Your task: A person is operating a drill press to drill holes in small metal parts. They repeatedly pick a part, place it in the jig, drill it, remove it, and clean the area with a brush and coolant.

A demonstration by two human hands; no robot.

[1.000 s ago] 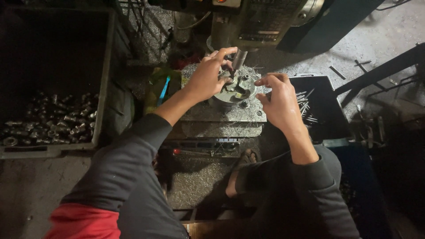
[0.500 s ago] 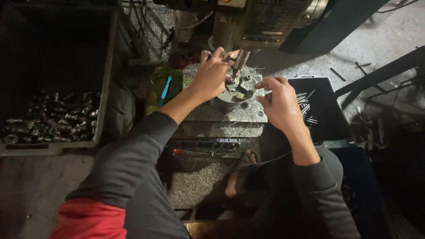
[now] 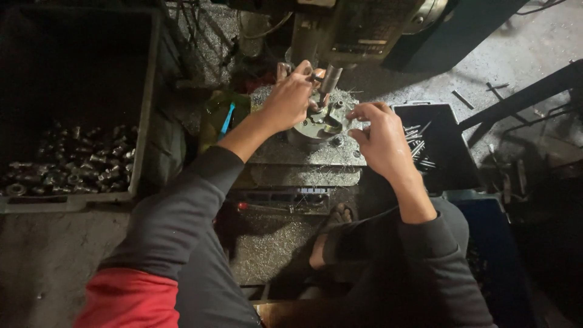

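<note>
Right now I am working at a small drill press, with my left hand (image 3: 290, 97) curled over the far side of the round metal fixture (image 3: 319, 124) on the machine table (image 3: 316, 164), its fingers gripping a small part right beside the spindle (image 3: 328, 79) hanging just above. My right hand (image 3: 379, 136) is hovering just to the near right of that fixture, fingers half curled and pinched together; I cannot tell whether they are holding anything. Further right of that hand a dark tray (image 3: 443, 146) is holding thin metal pins (image 3: 418, 146), and well off to the left of my left hand a grey crate (image 3: 143, 121) is holding short metal pieces (image 3: 67, 167). My worry is the left fingers sitting so close under the spindle: if it is turning or coming down, it could catch a fingertip, and the loose swarf around the fixture could cut skin or stop the part seating flat.
</note>
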